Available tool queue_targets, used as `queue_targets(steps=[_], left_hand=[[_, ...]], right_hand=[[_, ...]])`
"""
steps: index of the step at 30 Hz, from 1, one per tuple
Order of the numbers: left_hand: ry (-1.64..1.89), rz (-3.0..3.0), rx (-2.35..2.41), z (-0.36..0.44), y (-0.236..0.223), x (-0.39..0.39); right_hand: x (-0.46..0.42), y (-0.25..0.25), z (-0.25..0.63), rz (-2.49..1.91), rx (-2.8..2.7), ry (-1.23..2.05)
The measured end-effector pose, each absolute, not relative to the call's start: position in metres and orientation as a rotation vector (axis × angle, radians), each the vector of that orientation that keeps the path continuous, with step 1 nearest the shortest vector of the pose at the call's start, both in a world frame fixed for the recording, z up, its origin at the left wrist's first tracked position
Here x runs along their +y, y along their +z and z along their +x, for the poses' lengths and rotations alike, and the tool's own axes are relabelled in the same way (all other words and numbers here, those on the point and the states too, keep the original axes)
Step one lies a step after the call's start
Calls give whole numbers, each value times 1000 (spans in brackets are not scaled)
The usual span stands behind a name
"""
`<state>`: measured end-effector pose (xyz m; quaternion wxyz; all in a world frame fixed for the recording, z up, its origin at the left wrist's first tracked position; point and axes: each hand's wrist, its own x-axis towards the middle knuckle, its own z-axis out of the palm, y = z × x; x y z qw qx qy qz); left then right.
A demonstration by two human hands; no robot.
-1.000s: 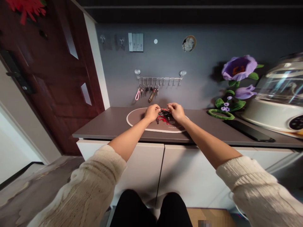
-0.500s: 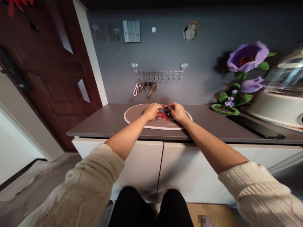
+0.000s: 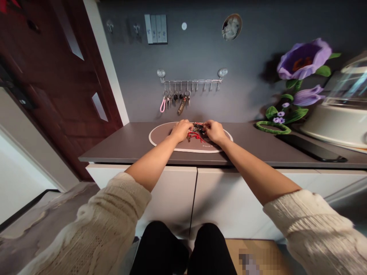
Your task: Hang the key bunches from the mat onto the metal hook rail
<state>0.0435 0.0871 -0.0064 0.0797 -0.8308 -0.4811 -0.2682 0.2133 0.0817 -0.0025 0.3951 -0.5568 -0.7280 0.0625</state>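
A small heap of keys (image 3: pixel 197 128) with a red cord (image 3: pixel 196 136) lies on an oval brown mat (image 3: pixel 160 138) with a pale rim. My left hand (image 3: pixel 181 130) comes at the heap from the left, its fingers curled down onto the keys. From the right, my right hand (image 3: pixel 213 131) has its fingertips pinched together at the other side of the heap. Which single key each hand grips is too small to make out. On the wall behind, several keys hang from a clear hook rail (image 3: pixel 191 81), among them a pink loop (image 3: pixel 163 104) and a brown strap (image 3: pixel 182 105).
The mat rests on a dark countertop (image 3: pixel 114 143) above white cabinet doors (image 3: pixel 163 198). To the right lie a black phone (image 3: pixel 311 148), a purple flower ornament (image 3: pixel 305 61) with a green ring base and a pale appliance (image 3: pixel 329 118). A dark red door (image 3: pixel 74 114) stands at the left.
The view has tilted slightly, so the counter and wall sit higher in the picture. Both hands stay at the keys, with only slight finger movement.
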Motion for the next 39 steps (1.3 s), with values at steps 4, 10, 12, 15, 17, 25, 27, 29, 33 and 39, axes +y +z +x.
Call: queue_targets(steps=[4,10,12,15,17,25,27,29,33,39], left_hand=[[-878,-2517,-1419,39,-7,90],[-1129,-2589,-1462,34,-4,90],[-1234,-2602,-1507,33,-2,90],[-1416,-2598,-1582,32,0,89],[-1577,-2604,-1636,33,1,88],[-2277,-2670,-1799,37,7,81],[-2402,-2662,-1863,37,8,80],[-2486,-2633,-1912,37,9,79],[-2611,-2592,-1957,36,10,78],[-2651,-2706,-1919,38,10,77]], right_hand=[[83,-3,214,-1404,-1842,163],[86,-6,214,-1382,-1826,182],[86,-6,214,-1378,-1832,189],[85,-5,214,-1370,-1840,197],[84,-4,213,-1374,-1846,198],[76,1,212,-1374,-1839,250],[74,2,211,-1358,-1841,240],[71,4,210,-1340,-1845,230],[67,6,208,-1248,-1854,244],[67,5,206,-1083,-1947,322]])
